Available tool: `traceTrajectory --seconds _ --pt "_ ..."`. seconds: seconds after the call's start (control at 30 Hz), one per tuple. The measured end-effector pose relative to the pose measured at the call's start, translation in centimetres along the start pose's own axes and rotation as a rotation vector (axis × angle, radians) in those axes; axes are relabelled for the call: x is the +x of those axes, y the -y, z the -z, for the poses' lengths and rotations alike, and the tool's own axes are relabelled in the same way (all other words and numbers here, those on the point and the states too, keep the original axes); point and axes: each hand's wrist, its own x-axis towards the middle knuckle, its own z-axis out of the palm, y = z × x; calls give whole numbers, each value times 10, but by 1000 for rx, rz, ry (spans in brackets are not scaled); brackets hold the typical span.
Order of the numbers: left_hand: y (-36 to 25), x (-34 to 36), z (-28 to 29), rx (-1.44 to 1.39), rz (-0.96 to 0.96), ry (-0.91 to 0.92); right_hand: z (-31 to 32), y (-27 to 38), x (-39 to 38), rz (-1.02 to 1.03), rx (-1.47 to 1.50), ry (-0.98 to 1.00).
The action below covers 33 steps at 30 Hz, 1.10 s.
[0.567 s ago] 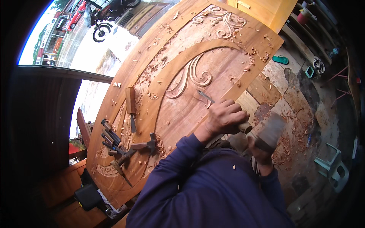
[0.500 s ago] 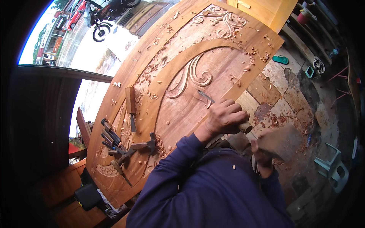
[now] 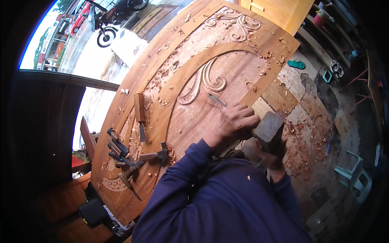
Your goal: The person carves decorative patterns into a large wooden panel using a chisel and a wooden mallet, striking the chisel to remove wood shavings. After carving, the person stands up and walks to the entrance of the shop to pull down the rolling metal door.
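My left hand (image 3: 236, 122) is closed around a carving chisel (image 3: 217, 100). The chisel's metal blade slants onto the bare wood beside a carved scroll (image 3: 210, 83); its handle is mostly hidden. In my right hand (image 3: 274, 158) is a dark, blocky wooden mallet (image 3: 269, 130), its face up against the handle end, though I cannot tell if they touch. Under the blade lies a large carved wooden panel (image 3: 253, 95), with raised leaf scrolls and an oval border.
On the panel's near left lie a wide wood-handled chisel (image 3: 139, 113), a hammer (image 3: 163, 153) and several carving tools (image 3: 117, 146). Wood shavings (image 3: 160, 77) litter the panel and floor. To the right are a green slipper (image 3: 296, 64) and a pale plastic stool (image 3: 355, 174). Outside stands a motorcycle (image 3: 106, 36).
The mallet has swung up and left, from blurred and apart on the right to the chisel's handle end. My left hand stays nearly in place with the chisel.
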Motion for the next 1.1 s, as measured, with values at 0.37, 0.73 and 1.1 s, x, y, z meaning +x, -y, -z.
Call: traceTrajectory --seconds 0.37,0.73,1.1 --pt "11 -11 25 -55 -106 117 3 26 -10 -101 81 125" --pt "25 -29 38 -134 -211 180 -10 45 -53 -230 -104 160" --pt "44 -34 54 -277 -268 250 -42 72 -48 -21 31 -230"
